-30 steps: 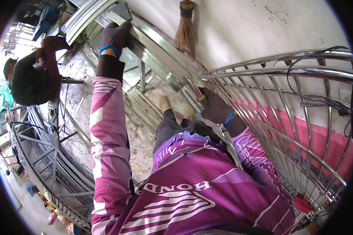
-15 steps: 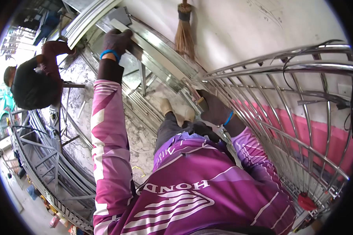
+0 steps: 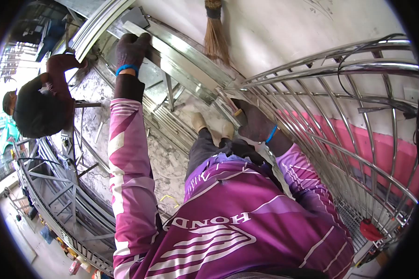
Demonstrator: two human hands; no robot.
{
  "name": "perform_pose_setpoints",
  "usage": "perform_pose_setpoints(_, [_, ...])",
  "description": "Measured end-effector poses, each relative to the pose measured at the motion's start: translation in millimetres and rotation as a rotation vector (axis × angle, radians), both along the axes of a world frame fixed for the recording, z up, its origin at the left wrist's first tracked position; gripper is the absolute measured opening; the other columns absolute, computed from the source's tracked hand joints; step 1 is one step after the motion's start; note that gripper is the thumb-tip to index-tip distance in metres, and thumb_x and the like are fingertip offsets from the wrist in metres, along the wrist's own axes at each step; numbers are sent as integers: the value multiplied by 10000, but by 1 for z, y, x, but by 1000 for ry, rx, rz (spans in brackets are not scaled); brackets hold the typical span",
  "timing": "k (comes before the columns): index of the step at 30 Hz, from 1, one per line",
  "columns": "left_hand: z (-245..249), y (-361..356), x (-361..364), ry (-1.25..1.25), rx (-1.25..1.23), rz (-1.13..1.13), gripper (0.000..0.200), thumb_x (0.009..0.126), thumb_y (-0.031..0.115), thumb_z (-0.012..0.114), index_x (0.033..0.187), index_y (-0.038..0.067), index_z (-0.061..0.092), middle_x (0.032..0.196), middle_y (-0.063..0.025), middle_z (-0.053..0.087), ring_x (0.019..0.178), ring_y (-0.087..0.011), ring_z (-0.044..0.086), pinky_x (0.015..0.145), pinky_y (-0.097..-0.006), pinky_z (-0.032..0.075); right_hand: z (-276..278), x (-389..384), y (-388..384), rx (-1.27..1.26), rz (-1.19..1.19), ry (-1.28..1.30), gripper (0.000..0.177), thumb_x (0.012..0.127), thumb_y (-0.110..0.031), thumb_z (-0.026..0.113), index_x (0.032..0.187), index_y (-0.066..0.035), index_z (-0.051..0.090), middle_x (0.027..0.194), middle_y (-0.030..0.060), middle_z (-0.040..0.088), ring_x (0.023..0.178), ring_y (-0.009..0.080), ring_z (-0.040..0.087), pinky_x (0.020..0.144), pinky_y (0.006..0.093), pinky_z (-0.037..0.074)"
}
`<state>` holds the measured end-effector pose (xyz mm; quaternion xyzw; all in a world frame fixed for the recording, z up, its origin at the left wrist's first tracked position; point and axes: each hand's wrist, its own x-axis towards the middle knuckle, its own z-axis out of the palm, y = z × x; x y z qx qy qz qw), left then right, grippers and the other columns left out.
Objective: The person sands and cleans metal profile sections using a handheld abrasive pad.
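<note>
A long flat metal bar (image 3: 181, 63) runs diagonally from the upper left down toward my right hand. My left hand (image 3: 132, 50), in a dark glove with a blue band at the wrist, is closed around the bar near its upper end. Lower down, my right hand (image 3: 253, 122), also gloved with a blue band, is closed on a small tool with a wooden-looking part (image 3: 238, 112), beside the lower end of the bar. The palm side of the right hand is hidden.
A co-worker (image 3: 42, 107) bends over at the left beside a metal frame (image 3: 74, 139). Curved metal rails (image 3: 60, 204) fill the lower left. A shiny barred gate (image 3: 330, 79) stands at the right. A straw broom (image 3: 215, 37) hangs against the wall.
The view has shifted slightly. The bar's upper end now shows beyond my left hand, which keeps its grip. The co-worker's arm has moved slightly.
</note>
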<state>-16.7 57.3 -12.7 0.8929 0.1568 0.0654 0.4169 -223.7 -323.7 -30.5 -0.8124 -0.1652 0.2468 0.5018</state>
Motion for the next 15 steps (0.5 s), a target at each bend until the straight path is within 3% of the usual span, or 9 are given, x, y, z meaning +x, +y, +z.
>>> perform_pose_setpoints(2, [-3, 3, -2, -43, 101, -2, 552, 783, 470, 833, 1044, -10, 749, 1018, -242, 758, 982, -380, 734, 890, -451, 564, 7, -2, 2, 4, -61, 99, 856, 632, -115, 699, 1449, 44, 497, 1305, 300, 641, 1235, 444, 615, 1065, 442, 489])
perform_pose_setpoints(5, [11, 1, -12, -38, 239, 72, 561, 754, 487, 835, 1040, 13, 744, 1050, -252, 743, 1022, -414, 716, 916, -469, 554, 3, -4, 4, -53, -84, 10, 858, 637, -121, 711, 1453, 36, 497, 1317, 295, 640, 1242, 440, 614, 1070, 441, 487])
perform_pose_setpoints(9, [25, 26, 10, -109, 252, 41, 464, 848, 439, 737, 1091, 44, 733, 1073, -234, 741, 1041, -415, 709, 914, -484, 548, 2, 0, 3, -26, -61, 105, 870, 651, -106, 724, 1476, 25, 483, 1349, 296, 624, 1271, 444, 599, 1080, 443, 481])
perform_pose_setpoints(10, [34, 29, 20, -143, 324, -18, 390, 895, 399, 680, 1096, 70, 739, 1060, -214, 745, 1048, -411, 709, 921, -491, 549, 2, 0, 2, -29, -61, 103, 870, 651, -106, 724, 1476, 25, 483, 1349, 296, 624, 1271, 444, 599, 1080, 443, 481])
perform_pose_setpoints(11, [42, 32, 31, -152, 348, -91, 379, 900, 362, 677, 1172, 104, 732, 1163, -209, 730, 1093, -402, 697, 952, -484, 546, 2, 1, 2, -71, -52, 94, 863, 655, -101, 723, 1477, 15, 487, 1348, 290, 626, 1264, 443, 601, 1080, 443, 480])
perform_pose_setpoints(15, [57, 32, 81, -96, 621, -421, 475, 896, 275, 688, 1361, 179, 670, 1361, -160, 668, 1212, -371, 660, 1012, -458, 538, 21, 4, 7, -112, -47, 64, 829, 672, -96, 718, 1469, -17, 509, 1332, 272, 635, 1230, 433, 612, 1076, 441, 479])
